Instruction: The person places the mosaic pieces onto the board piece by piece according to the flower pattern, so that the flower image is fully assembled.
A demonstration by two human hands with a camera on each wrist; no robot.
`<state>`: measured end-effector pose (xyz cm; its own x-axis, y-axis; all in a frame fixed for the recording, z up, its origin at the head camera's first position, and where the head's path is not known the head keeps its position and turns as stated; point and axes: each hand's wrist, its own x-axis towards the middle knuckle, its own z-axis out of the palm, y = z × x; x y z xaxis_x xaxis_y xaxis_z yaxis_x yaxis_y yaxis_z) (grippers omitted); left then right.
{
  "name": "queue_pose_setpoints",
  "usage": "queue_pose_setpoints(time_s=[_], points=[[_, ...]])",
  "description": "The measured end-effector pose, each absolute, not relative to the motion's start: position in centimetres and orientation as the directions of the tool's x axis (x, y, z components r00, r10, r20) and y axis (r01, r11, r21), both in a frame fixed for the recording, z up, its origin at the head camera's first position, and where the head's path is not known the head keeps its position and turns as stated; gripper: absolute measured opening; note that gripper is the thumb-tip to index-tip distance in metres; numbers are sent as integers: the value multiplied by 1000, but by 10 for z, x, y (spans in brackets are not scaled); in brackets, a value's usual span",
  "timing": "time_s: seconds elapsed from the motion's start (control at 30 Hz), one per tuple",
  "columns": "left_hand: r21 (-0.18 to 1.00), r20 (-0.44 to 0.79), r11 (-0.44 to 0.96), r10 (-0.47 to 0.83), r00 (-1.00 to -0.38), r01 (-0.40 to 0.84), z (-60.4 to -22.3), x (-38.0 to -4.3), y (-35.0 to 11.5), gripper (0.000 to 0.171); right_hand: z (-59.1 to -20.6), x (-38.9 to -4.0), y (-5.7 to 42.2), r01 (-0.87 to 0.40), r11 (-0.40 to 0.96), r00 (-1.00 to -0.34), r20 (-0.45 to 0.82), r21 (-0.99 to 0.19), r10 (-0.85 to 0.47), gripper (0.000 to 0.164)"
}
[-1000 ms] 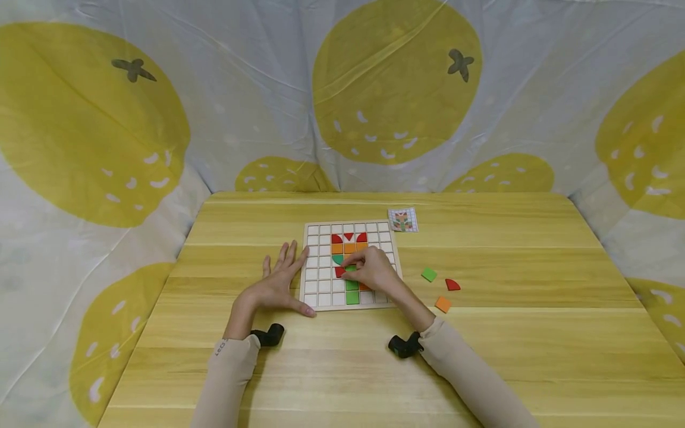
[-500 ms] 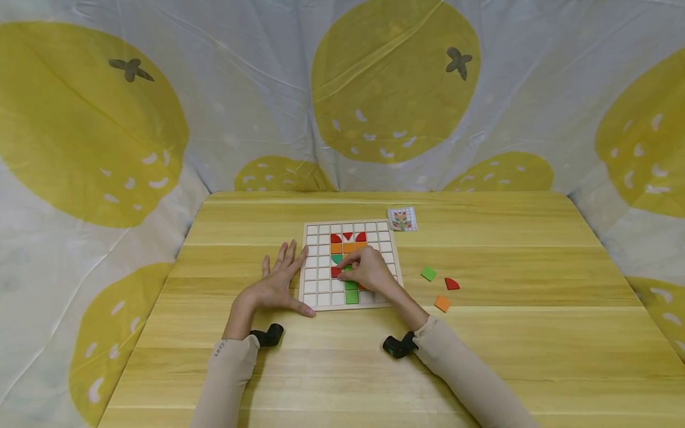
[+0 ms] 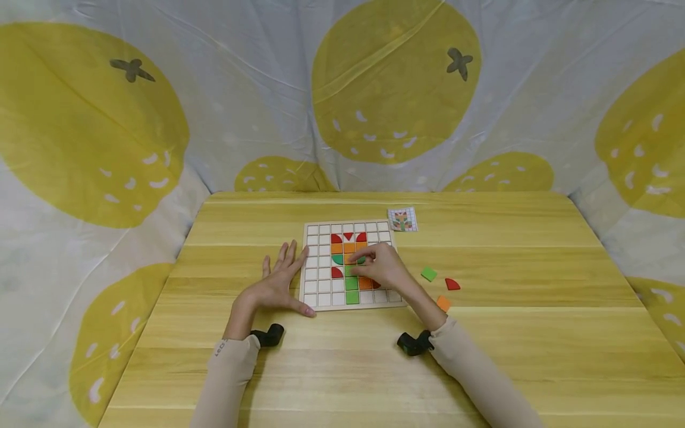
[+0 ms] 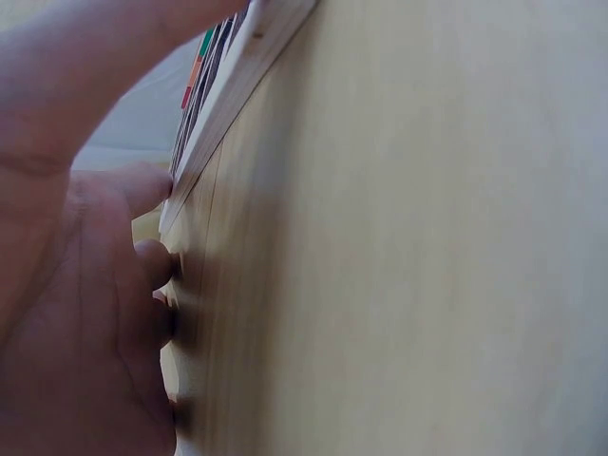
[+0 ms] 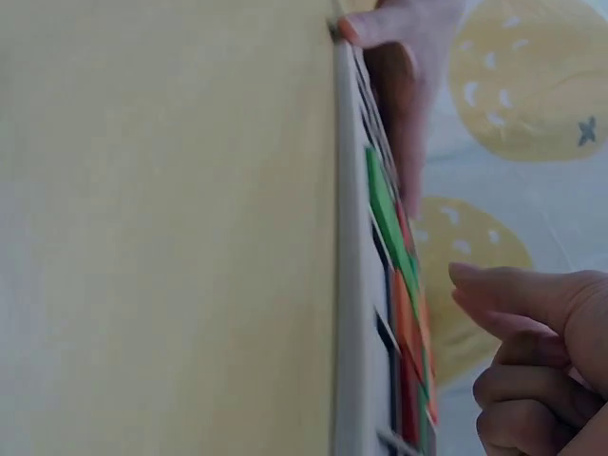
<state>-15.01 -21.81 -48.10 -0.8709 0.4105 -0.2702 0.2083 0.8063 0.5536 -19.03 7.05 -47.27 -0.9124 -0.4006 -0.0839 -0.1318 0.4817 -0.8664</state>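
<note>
A wooden grid board lies on the table with coloured tiles forming a flower-like pattern. My left hand has its fingers spread, the thumb and index finger touching the board's left side. In the left wrist view the thumb and index finger reach the board's edge. A red quarter-circle tile sits in a cell left of the green column. My right hand hovers over the board's right part, thumb and index finger apart from that tile. Nothing shows between its fingertips in the right wrist view, and it covers some tiles.
A small printed pattern card lies at the board's top right corner. Loose tiles lie right of the board: a green square, a red quarter-circle and an orange square. A patterned cloth hangs behind the table.
My right hand has let go of the red quarter-circle tile, which now lies in its cell, and has moved to the right. The left hand stays at the board's left side.
</note>
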Motion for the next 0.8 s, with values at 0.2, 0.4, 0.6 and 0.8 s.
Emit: queue_pose_setpoints(time_s=[0.2, 0.4, 0.6, 0.8], points=[[555, -267, 804, 413, -871, 211, -481, -150, -218, 146, -466, -194, 118, -135, 518, -930, -73, -845, -361, 18], [558, -270, 803, 414, -869, 209, -479, -149, -218, 146, -464, -196, 170, -97, 536, -939, -102, -839, -329, 26], [555, -264, 803, 415, -871, 215, -479, -149, -218, 145, -468, -199, 213, -47, 531, -927, -161, -846, -338, 35], [558, -260, 802, 413, -873, 213, -480, -149, -218, 146, -470, -201, 240, -44, 552, -897, -210, -833, -389, 35]])
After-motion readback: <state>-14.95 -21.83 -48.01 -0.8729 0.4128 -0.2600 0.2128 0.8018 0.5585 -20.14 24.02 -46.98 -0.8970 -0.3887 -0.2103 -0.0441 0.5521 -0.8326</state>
